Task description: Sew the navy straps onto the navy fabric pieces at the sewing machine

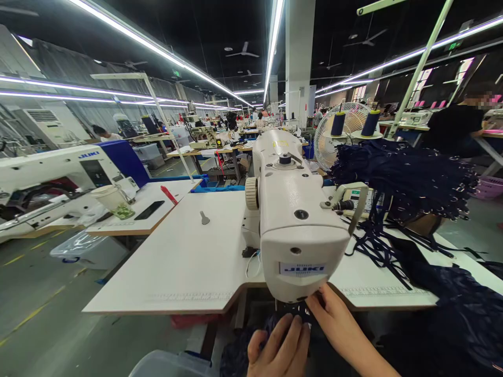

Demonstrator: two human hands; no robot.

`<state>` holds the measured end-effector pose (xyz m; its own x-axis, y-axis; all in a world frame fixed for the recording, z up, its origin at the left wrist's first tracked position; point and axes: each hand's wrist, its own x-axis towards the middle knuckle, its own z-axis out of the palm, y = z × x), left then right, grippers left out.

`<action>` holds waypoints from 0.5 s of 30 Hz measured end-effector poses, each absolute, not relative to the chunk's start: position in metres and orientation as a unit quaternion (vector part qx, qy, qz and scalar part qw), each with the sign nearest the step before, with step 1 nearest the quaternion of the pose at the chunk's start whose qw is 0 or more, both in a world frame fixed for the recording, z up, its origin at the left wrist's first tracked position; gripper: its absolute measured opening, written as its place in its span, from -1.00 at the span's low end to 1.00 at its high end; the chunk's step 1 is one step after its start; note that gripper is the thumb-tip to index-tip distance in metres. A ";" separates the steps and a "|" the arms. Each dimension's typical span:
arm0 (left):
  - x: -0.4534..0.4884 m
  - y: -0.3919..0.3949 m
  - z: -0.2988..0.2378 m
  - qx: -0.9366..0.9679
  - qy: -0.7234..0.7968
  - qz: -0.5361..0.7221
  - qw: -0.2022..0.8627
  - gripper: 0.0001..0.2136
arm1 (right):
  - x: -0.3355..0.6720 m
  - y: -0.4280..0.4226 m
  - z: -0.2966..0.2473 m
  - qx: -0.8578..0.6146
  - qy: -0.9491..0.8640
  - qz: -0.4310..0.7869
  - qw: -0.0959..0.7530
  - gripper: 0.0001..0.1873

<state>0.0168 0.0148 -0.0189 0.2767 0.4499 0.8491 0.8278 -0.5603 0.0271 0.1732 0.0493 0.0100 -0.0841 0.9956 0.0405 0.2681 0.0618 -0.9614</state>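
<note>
Below the front of a white JUKI sewing machine [302,246], both my hands work close together. My left hand [277,345] is closed, its fingers bent over dark navy fabric [238,351] beneath the needle area. My right hand [332,311] reaches in from the right under the machine head, thumb and fingers drawn together. Its fingertips are partly hidden there, so what they pinch cannot be made out. The spot where the fabric meets the needle is hidden by the head and my fingers.
A pile of navy straps with metal rings [404,178] lies to the right, beside thread cones [370,123]. More navy fabric [459,314] hangs at the lower right. On the left are a small metal piece [204,218], a phone [150,210] and a cup [113,201].
</note>
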 end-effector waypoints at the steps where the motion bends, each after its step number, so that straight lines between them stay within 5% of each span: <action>1: 0.016 0.015 -0.019 -0.771 -0.413 -0.436 0.211 -0.70 | 0.175 0.047 0.010 -0.528 -0.609 0.426 0.411 -0.74; 8: -0.005 0.021 -0.010 -0.862 -0.323 -0.352 0.170 -0.76 | 0.183 0.027 0.001 -0.517 -0.672 0.362 0.389 -0.82; 15: 0.006 0.015 -0.007 -0.785 -0.446 -0.425 -0.072 -0.82 | 0.178 0.012 0.000 -0.459 -0.688 0.367 0.426 -0.81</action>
<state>0.0063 0.0150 -0.0073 0.2414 0.7604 0.6030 0.6379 -0.5925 0.4919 0.1784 0.0124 -0.0005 -0.2162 0.9441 0.2488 0.3197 0.3092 -0.8956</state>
